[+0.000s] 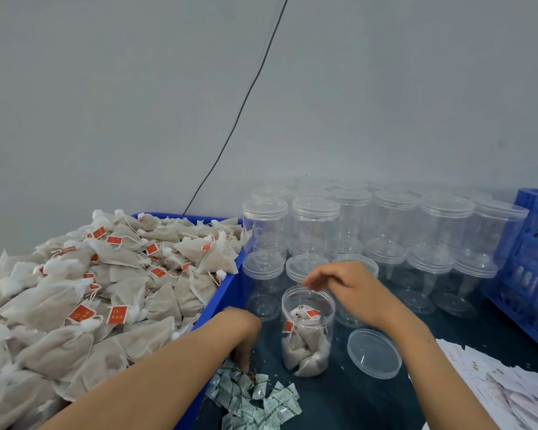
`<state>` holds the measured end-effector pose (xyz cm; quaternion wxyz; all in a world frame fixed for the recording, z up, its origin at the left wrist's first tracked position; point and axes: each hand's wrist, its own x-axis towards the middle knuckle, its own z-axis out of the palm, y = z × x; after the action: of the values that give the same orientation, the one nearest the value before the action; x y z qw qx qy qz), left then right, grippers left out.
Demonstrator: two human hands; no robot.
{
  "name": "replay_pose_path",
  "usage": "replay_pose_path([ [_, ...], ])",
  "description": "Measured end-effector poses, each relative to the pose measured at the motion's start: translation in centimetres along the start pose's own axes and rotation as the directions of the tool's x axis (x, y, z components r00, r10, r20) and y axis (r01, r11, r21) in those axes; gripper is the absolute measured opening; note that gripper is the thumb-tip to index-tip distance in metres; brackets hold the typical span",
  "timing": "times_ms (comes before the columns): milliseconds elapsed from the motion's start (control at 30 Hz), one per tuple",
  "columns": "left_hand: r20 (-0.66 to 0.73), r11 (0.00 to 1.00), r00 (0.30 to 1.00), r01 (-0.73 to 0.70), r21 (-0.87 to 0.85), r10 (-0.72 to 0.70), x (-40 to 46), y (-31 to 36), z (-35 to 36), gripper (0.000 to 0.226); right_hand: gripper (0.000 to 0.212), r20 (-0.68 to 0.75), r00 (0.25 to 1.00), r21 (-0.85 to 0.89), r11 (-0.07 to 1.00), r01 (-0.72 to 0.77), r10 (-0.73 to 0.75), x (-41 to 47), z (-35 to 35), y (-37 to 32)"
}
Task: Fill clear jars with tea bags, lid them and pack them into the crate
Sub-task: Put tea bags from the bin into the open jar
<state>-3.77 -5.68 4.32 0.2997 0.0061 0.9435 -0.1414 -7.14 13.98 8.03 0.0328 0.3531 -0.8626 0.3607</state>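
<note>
one jar in hand: the open jar (308, 328) stands upright on the dark surface (339, 398), roughly half full of tea bags (305, 349), lid off.
landmark: every place below is given from that open jar.
right hand: the right hand (351, 290) hovers over the jar's mouth, fingers (316, 279) loosely bent and holding nothing i can see.
left hand: the left hand (244, 333), just left of the jar, reaches down into the sachets (255, 398); its fingertips are hidden, so i cannot tell if they pinch one.
lid: the loose lid (374, 353) lies flat just right of the jar.
supply: the blue bin (221, 293) heaped with tea bags sits left of the jar; empty lidded jars (385, 237) stand stacked behind it.
crate: the blue crate (531, 259) is far right of the jar.
risk, tipping: a wrist brushing the rim may knock the light jar over.
risk, stack: a reach behind may topple the stacked empties.
risk, lidding: tags sticking up may catch under the lid.
</note>
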Motion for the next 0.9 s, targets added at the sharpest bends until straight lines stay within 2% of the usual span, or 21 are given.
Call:
replay_pose_path([
  [133,-0.002,1.0,1.0,0.022,-0.002,-0.022,0.1,0.5,0.1,0.042,0.049,-0.156,0.987,0.144,0.99,-0.003,0.025,-2.0,-1.2,2.0],
  [267,0.0,0.999,1.0,0.028,-0.031,-0.028,0.8,0.6,0.2,0.017,0.05,-0.211,0.973,0.169,0.984,-0.054,0.089,-3.2,-1.7,3.7],
  [400,-0.067,0.991,0.996,0.049,-0.123,-0.057,1.2,0.1,0.2,0.017,0.049,-0.247,0.959,0.181,0.979,-0.097,0.141,-3.5,-2.4,4.8],
  [433,-0.093,0.991,0.994,0.05,-0.122,-0.061,1.1,0.0,0.1,0.008,0.049,-0.254,0.956,0.177,0.979,-0.104,0.147,-3.6,-2.6,5.0],
  [533,-0.283,0.994,0.954,0.081,-0.08,-0.1,0.6,0.0,-0.3,0.023,0.049,-0.249,0.956,0.172,0.979,-0.113,0.155,-3.7,-2.9,5.4],
  [633,-0.505,0.967,0.839,0.087,-0.241,-0.202,0.3,-0.1,-1.1,0.018,0.048,-0.255,0.952,0.154,0.979,-0.132,0.169,-3.9,-3.3,5.8],
  [700,-0.633,0.9,0.722,-0.033,-0.434,-0.279,-0.1,-0.3,-1.6,0.015,0.047,-0.253,0.948,0.148,0.976,-0.158,0.192,-4.1,-3.6,6.2],
  [733,-0.703,0.85,0.638,-0.139,-0.508,-0.316,-0.2,-0.5,-1.7,0.013,0.046,-0.25,0.946,0.146,0.974,-0.174,0.207,-4.2,-3.8,6.5],
  [800,-0.826,0.732,0.412,-0.409,-0.545,-0.385,-0.8,-0.4,-1.6,0.008,0.047,-0.241,0.941,0.148,0.967,-0.207,0.238,-4.4,-4.0,6.8],
  [867,-0.896,0.653,0.207,-0.623,-0.431,-0.393,-1.3,0.0,-1.7,0.004,0.046,-0.229,0.937,0.137,0.962,-0.237,0.264,-4.5,-4.2,7.1],
  [900,-0.916,0.62,0.158,-0.692,-0.37,-0.37,-1.4,0.2,-1.7,0.003,0.046,-0.223,0.936,0.124,0.96,-0.25,0.272,-4.5,-4.3,7.3],
])
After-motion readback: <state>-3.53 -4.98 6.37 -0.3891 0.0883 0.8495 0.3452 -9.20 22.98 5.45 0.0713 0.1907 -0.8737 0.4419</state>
